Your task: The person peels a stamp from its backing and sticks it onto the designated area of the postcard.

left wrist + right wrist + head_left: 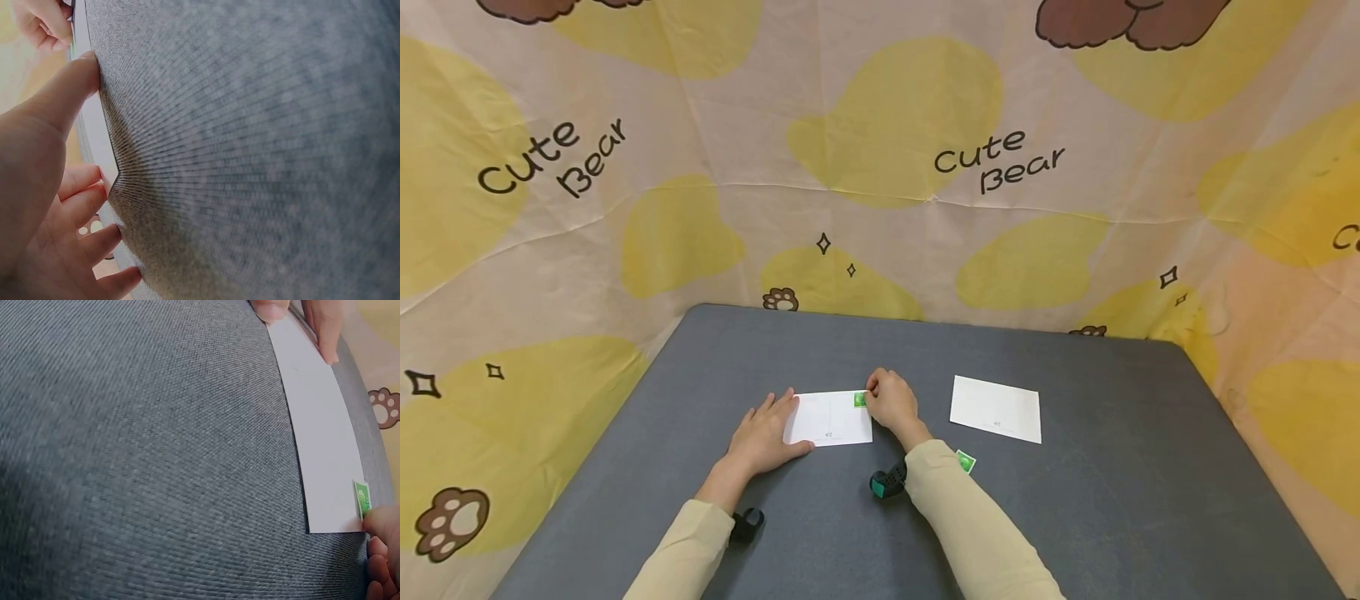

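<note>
A white postcard [823, 423] with faint print lies flat on the table. Spread over its left end, my left hand [763, 435] presses it down, thumb at the near edge and fingers at the far edge. At the top right corner, my right hand [891, 402] pinches a green stamp [860, 400] by its outer edge, fingers curled. In the right wrist view the stamp [362, 500] stands slightly tilted over the card's corner, with the thumb tip covering one end of it.
A second white card [996, 408] lies to the right on the grey table [1112, 467]. Another green stamp [966, 462] shows partly from behind the right sleeve [977, 525]. A patterned cloth [880, 167] hangs behind the table.
</note>
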`<state>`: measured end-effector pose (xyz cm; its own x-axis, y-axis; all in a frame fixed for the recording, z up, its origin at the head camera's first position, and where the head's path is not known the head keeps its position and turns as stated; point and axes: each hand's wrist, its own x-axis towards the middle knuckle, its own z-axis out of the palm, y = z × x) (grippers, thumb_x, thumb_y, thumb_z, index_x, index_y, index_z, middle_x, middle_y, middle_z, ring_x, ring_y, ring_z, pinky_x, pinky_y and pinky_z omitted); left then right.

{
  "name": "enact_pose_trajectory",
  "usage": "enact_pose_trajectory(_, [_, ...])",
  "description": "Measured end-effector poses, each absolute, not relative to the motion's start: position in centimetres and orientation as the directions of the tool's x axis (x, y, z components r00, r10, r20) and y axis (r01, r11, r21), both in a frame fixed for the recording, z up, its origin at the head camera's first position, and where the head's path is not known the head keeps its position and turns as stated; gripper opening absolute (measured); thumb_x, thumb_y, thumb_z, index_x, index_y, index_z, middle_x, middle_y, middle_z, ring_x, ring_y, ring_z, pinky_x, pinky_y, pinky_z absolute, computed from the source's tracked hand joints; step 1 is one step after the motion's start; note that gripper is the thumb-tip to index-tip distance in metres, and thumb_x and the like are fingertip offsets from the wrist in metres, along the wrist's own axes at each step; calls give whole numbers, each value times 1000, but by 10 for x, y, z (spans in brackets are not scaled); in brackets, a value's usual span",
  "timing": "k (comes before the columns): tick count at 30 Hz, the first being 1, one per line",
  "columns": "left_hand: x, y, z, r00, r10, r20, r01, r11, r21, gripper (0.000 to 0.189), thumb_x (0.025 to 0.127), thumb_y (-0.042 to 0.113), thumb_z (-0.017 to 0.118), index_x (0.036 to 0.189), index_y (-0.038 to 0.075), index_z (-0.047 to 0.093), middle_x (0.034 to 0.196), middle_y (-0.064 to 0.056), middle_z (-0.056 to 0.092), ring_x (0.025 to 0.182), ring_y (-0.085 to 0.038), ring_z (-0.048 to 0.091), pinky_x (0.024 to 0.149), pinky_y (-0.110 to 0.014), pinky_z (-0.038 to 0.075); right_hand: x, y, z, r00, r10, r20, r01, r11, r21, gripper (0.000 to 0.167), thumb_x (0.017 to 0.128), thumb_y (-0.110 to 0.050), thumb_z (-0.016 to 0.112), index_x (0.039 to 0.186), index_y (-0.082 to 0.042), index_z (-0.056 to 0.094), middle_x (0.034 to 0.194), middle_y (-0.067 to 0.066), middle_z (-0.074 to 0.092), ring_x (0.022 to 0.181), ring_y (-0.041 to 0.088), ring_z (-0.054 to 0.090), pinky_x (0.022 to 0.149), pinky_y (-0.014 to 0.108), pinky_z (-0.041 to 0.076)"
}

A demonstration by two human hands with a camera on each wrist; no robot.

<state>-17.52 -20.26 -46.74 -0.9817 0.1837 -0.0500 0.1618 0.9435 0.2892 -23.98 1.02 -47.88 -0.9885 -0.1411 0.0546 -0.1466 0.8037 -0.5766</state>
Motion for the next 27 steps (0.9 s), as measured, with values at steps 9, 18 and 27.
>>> enact_pose_trajectory(9, [-175,-203,-468,-982,177,-64,151,943,298,84,75,45,71,140,3,37,148,-14,31,135,-40,25,105,-60,21,-238,16,-478,-973,-216,79,-219,768,-602,13,88,-18,59,97,-8,60,82,3,53,71,16,50,62,29,41])
enact_pose_trajectory(18, [-175,-203,-469,-982,182,-59,156,941,300,85,76,46,70,140,2,37,148,-14,30,135,-41,25,104,-61,21,-232,24,-475,-954,-287,89,-271,694,-667,22,89,-16,55,106,-3,58,93,8,54,80,18,52,71,32,44])
enact_pose_trajectory(27, [-175,-203,-470,-981,187,-52,163,940,300,85,75,45,71,140,2,37,148,-15,31,134,-42,25,104,-61,21,-224,30,-478,-944,-307,121,-306,680,-666,32,91,-19,54,119,-3,57,109,11,55,95,22,58,82,35,48])
